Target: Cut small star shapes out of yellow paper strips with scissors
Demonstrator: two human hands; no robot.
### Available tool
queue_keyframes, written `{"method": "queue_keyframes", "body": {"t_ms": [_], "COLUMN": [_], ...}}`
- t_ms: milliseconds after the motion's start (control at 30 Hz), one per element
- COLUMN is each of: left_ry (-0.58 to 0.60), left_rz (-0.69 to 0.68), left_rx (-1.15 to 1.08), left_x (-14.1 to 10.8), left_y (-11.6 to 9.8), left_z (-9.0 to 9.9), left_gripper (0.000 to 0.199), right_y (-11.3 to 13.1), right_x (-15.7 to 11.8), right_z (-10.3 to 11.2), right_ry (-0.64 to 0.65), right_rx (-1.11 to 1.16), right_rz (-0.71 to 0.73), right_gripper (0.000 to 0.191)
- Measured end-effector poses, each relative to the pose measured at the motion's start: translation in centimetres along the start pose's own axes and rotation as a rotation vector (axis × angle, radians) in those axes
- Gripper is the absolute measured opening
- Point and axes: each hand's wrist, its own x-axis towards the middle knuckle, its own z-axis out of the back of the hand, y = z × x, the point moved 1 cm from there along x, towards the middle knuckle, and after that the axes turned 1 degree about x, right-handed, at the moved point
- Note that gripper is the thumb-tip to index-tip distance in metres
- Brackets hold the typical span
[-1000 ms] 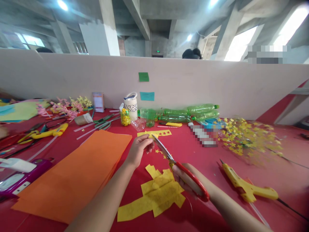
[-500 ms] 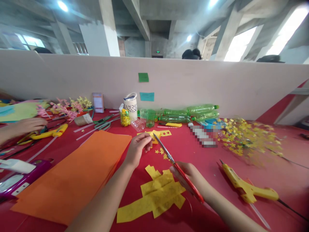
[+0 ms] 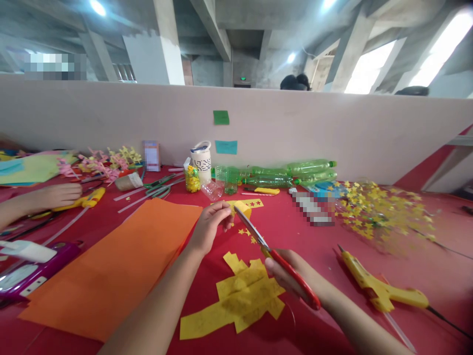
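Person's left hand (image 3: 212, 224) pinches a small, curled yellow paper piece (image 3: 244, 211) above the red table (image 3: 306, 251) — likely light, limp, easily creased (best taken by an edge). Right hand (image 3: 295, 265) is wrapped around red-handled metal scissors (image 3: 254, 230) — stiff, probably heavier, best held by the handles.

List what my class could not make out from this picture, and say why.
Head view: the left hand covers part of the yellow piece it pinches.
Head view: the red scissors hide part of the right hand.
Head view: the left edge cuts off the co-worker's arm and the purple power strip.
Head view: any writing on the green note is too small to read.
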Motion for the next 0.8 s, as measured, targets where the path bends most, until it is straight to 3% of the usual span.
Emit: {"method": "queue_keyframes", "body": {"t_ms": [100, 333, 800], "left_ry": [0.066, 0.137, 0.13], "left_rz": [0.029, 0.092, 0.093], "left_rx": [0.004, 0.008, 0.004], "left_x": [0.1, 0.5, 0.6], "left_y": [-0.1, -0.1, 0.3], "left_z": [0.5, 1.4, 1.2], "left_gripper": [0.016, 0.013, 0.015], "right_y": [0.2, 0.0, -0.1], "right_x": [-0.3, -0.3, 0.2], "right_z": [0.4, 1.0, 0.4], "right_ry": [0.081, 0.134, 0.072], "right_rx": [0.062, 0.05, 0.08], "right_rz": [-0.009, 0.011, -0.04], "right_gripper": [0.046, 0.047, 0.048]}}
